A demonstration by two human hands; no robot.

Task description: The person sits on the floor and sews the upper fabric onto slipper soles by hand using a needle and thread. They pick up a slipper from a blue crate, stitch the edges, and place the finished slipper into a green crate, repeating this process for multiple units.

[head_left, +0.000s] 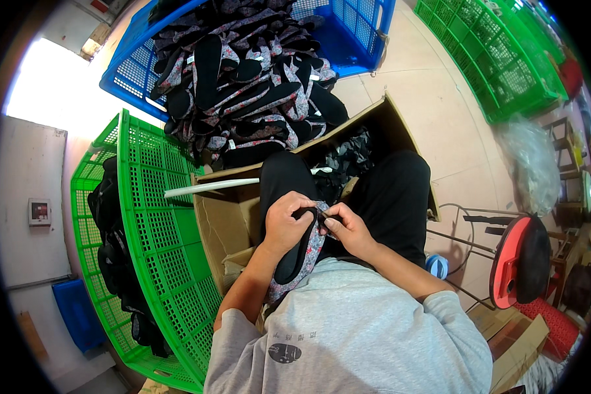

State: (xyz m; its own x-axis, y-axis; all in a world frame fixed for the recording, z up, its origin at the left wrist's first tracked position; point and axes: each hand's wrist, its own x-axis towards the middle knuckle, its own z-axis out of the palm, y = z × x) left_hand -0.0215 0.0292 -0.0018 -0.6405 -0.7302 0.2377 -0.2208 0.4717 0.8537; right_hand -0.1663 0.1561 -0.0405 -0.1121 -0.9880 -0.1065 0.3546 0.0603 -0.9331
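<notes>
By the inner edge of the left thigh (pixel 284 176), a floral-and-black slipper (pixel 314 249) — left hand (pixel 284 226) and right hand (pixel 352 233), fingers (pixel 302 201) pinched on its far end — a slackened grip could drop it into the cardboard box (pixel 233 231).

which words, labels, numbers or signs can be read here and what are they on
Grey shirt: small dark characters above a dark oval emblem, not copied out here.
White tags on the piled slippers: too small to read.
Wall box: any marking is too small to read.
Held slipper: no readable text.
</notes>
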